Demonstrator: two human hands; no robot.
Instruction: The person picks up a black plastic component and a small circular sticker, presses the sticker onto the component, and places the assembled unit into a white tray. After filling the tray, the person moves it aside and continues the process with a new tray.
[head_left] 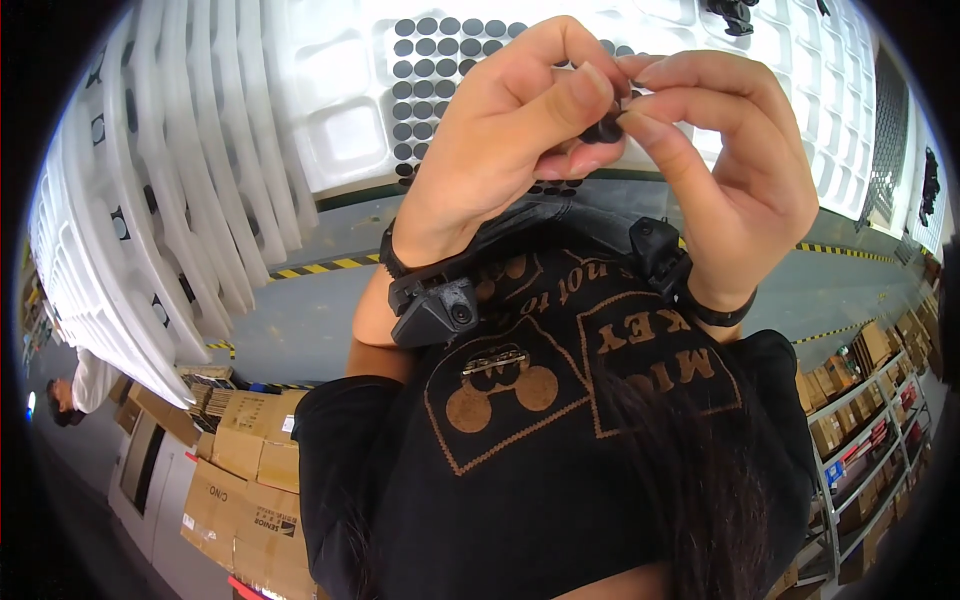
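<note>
Both the left hand (515, 125) and right hand (738, 155) pinch a black part (603, 131) in their fingers (590, 88), likely for steadiness, near the surface's (365, 194) edge

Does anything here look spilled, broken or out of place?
Nothing looks spilled or broken. The left hand and right hand hold a small dark part, and the black discs sit in rows. The white trays at left look curved, probably just the wide lens.

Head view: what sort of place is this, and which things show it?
Probably a workshop or warehouse floor: stacked cardboard boxes, loaded metal shelving and yellow-and-black striped tape.
</note>
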